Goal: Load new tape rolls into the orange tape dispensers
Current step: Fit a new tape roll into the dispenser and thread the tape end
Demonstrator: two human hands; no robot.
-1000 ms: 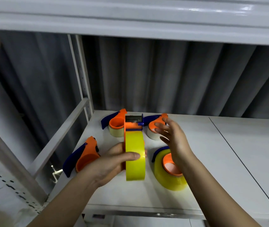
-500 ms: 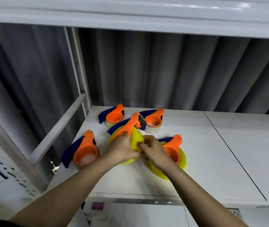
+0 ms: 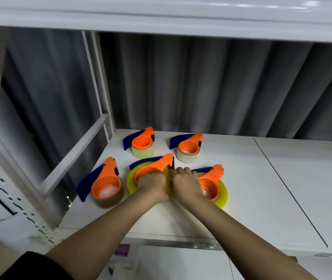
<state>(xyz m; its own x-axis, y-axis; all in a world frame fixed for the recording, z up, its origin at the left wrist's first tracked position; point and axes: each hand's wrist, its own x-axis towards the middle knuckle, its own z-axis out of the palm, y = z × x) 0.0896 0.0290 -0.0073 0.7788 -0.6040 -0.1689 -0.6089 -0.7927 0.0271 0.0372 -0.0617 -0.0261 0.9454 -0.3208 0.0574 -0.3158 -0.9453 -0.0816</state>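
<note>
Centre dispenser: the orange tape dispenser [image 3: 157, 165] I am working lies flat on the white shelf [image 3: 262, 188], front middle of five, its blue blade guard pointing back-left; it sits on a full yellow tape roll [image 3: 130, 179].

Handling: I judge the plastic frame light and stiff, the full roll the heavier part; the smooth tape face looks slippery, so I would take hold across the roll's edge and the orange hub ring, and keep off the dark cutter end by the nose, which is probably sharp.

Left hand: my left hand [image 3: 154, 186] is on the near side of that dispenser, fingers curled down over the hub and the roll's edge, gripping it.

Right hand: my right hand [image 3: 185, 183] is just beside the left, knuckles touching it, fingers [image 3: 181, 170] bent tight against the right edge of the same roll near the cutter; it seems to pinch the tape or the frame there, but exactly which I cannot tell.

Neighbour: the right front dispenser [image 3: 211, 178] also carries a full yellow roll; my right wrist covers part of it.

Others: the left front dispenser [image 3: 106, 178] has a thin brown roll; the two back dispensers [image 3: 142, 141] hold pale, nearly spent rolls.
</note>
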